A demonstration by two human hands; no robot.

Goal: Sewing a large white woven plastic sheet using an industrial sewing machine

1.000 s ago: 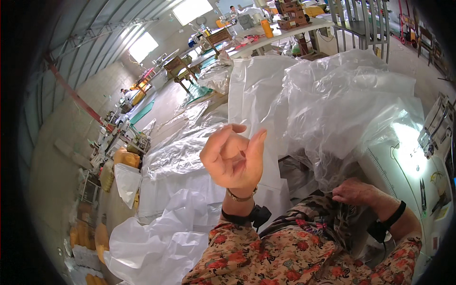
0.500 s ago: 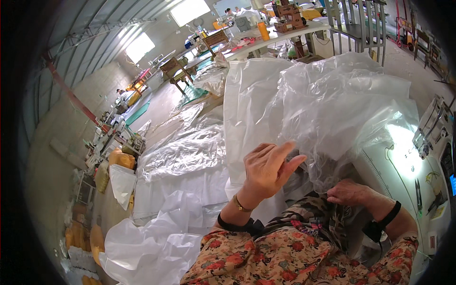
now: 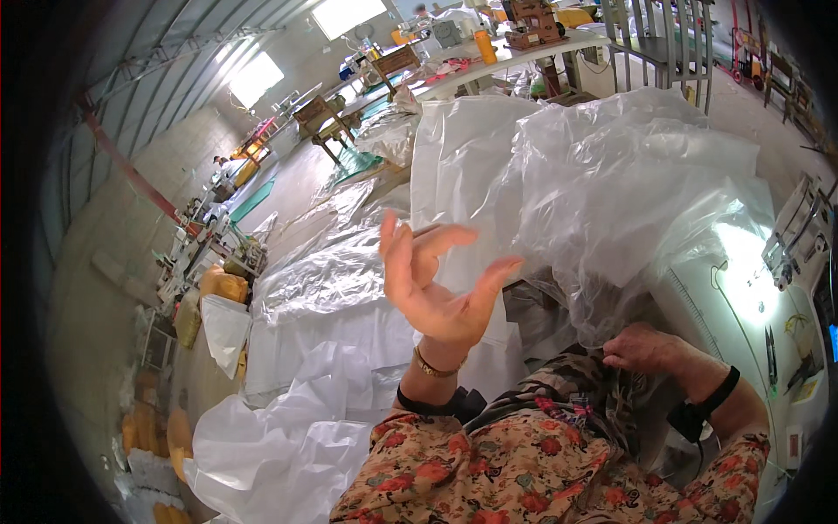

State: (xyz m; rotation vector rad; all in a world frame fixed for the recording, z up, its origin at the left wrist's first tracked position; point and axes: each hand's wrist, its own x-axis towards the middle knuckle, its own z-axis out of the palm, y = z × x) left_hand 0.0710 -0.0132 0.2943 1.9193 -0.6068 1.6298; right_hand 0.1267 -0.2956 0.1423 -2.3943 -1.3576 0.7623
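Note:
My left hand is raised with palm turned up and fingers spread, holding nothing; white sheeting spreads behind it. Low on the right, my right hand is closed on the lower edge of a clear plastic sheet. That sheet, crumpled and see-through, drapes over the white material and the right-hand table. Its gripped edge is bunched and partly covered by my fingers, just above my lap.
On my right stands a sewing machine with a bright lamp glow on its table. Scissors lie there. More white sheets pile at left. Ahead are a grey chair, an orange bottle and a brown machine.
My left hand has moved left and away from the clear sheet, turning its palm up and spreading its fingers. My right hand stays nearly in place at the sheet's edge.

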